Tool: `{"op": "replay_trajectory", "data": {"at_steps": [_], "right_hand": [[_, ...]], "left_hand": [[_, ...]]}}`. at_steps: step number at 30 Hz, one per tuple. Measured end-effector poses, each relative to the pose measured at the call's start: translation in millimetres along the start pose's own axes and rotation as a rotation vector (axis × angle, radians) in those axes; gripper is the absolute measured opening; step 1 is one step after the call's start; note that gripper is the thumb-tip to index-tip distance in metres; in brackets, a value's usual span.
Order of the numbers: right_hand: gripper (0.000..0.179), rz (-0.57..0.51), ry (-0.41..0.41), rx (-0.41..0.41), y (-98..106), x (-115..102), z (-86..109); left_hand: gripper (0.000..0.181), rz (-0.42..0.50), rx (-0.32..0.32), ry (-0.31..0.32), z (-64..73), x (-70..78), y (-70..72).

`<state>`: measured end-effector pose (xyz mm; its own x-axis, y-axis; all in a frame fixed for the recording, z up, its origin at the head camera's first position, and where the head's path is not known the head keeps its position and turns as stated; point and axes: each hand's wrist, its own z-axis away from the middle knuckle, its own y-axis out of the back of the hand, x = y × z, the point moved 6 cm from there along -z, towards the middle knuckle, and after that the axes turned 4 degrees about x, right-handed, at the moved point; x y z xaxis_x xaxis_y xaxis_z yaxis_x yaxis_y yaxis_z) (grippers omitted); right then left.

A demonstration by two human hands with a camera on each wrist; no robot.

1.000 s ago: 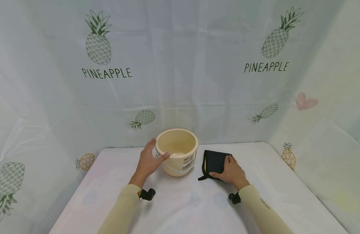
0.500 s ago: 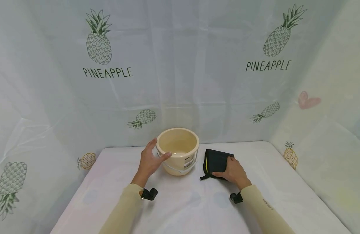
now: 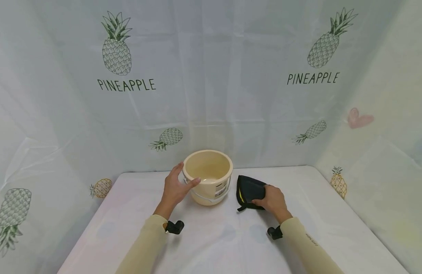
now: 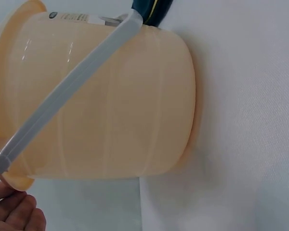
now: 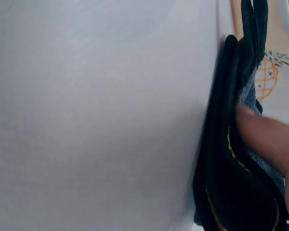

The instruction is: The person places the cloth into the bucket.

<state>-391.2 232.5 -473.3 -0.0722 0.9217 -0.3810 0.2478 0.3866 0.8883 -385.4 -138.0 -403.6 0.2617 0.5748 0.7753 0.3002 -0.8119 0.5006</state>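
A cream bucket (image 3: pixel 205 192) with a pale handle stands upright near the table's back edge. My left hand (image 3: pixel 175 188) holds its rim from the left, thumb on the front of the rim and fingers on the far left side. In the left wrist view, the curled fingers (image 4: pixel 19 211) touch the rim's underside. Right of the bucket is a dark folded fabric piece (image 3: pixel 250 190) with yellow edging and a small loop. My right hand (image 3: pixel 273 199) pinches its right part, and it bends upward there. The right wrist view shows the thumb (image 5: pixel 265 137) pressing its layers; the other fingers are hidden.
The table (image 3: pixel 211 243) is covered with a white cloth. Behind it and at both sides hang sheets (image 3: pixel 211 95) printed with pineapples. The bucket's handle (image 4: pixel 67 91) hangs down across its front.
My right hand has gone from lying flat on the dark fabric piece to gripping it, and the fabric has folded up. My left hand and the bucket have stayed put.
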Motion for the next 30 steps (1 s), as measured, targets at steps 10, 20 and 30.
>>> {"op": "replay_trajectory", "data": {"at_steps": [10,20,30], "right_hand": [[0.054,-0.075,-0.035,0.075,2,2,2.6],[0.049,-0.115,-0.084,0.104,5,2,3.3],[0.048,-0.19,-0.099,0.145,13,2,3.5]], "left_hand": [[0.107,0.002,-0.005,0.01,0.9,-0.5,-0.2],[0.105,0.013,0.0,0.01,0.6,-1.2,-0.2],[0.1,0.02,0.005,0.017,-0.2,-1.1,-0.7]]}}
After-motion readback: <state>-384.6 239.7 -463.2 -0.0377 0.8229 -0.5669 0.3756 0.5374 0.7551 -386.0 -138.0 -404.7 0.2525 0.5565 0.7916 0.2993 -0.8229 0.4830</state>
